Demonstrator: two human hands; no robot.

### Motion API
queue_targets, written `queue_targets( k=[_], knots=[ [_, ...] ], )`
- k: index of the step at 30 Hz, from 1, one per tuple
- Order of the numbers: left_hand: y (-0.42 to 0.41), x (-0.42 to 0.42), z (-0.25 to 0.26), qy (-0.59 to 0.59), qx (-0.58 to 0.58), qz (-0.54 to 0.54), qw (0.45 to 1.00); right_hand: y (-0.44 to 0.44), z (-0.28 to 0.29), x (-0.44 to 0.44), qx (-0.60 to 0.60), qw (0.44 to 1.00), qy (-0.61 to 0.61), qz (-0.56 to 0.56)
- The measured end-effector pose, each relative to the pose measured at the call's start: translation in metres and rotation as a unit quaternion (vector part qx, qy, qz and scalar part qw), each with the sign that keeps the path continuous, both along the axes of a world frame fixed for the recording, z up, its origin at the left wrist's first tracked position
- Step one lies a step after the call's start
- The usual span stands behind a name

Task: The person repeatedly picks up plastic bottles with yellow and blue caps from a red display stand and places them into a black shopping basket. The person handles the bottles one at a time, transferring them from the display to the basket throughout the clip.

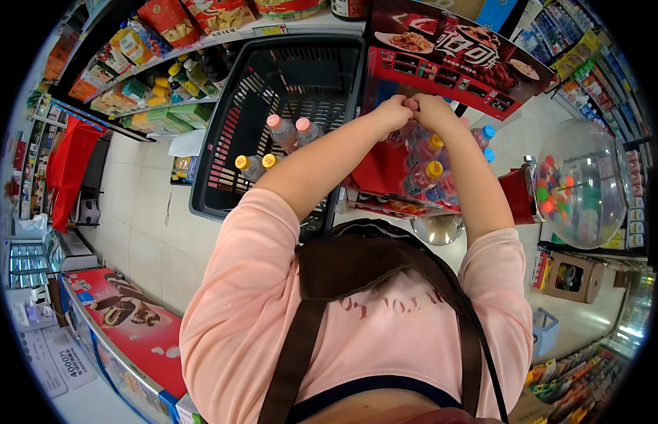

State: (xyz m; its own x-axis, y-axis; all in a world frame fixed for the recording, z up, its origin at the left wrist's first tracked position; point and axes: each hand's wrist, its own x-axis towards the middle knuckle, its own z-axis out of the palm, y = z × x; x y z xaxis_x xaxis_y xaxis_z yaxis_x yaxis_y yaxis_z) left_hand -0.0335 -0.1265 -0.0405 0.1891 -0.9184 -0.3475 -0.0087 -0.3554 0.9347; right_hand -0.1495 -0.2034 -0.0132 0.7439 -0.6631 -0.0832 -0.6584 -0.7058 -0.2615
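Note:
My left hand (397,115) and my right hand (436,112) meet at the fingertips over a red display stand (376,164). Both are curled, and I cannot tell whether anything is between the fingers. Just under them are several plastic drink bottles, among them a yellow-capped bottle (422,177) and a blue-capped bottle (482,137). Left of the stand is a black plastic shopping basket (223,116). Inside it I see a pink-capped bottle (281,130) beside another like it, and two yellow-capped bottles (249,165). My left forearm covers part of the basket.
A printed sign board (461,58) rises behind the stand. Grocery shelves (164,58) run along the far left. A clear globe of colored balls (583,183) stands at the right. A red-topped display freezer (133,323) is at lower left, and a brown stool (573,275) at right.

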Motion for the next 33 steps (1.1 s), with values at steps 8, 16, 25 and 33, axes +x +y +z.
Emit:
queue_targets(
  k=[8, 16, 25, 33],
  knots=[
    [0.006, -0.002, 0.007, 0.017, 0.012, -0.01, 1.0, 0.0, -0.004, 0.0, -0.026, 0.999, 0.031, 0.003],
    [0.002, 0.001, -0.003, 0.007, -0.039, -0.006, 0.999, 0.001, -0.008, 0.002, -0.07, 0.997, 0.032, 0.024],
    [0.029, 0.016, 0.054, 0.101, -0.098, 0.047, 0.989, 0.003, 0.026, -0.004, 0.026, 0.993, -0.117, 0.007],
    [0.053, 0.027, 0.11, 0.11, -0.189, 0.054, 0.974, 0.027, 0.091, -0.003, -0.055, 0.947, -0.302, 0.097]
  ],
)
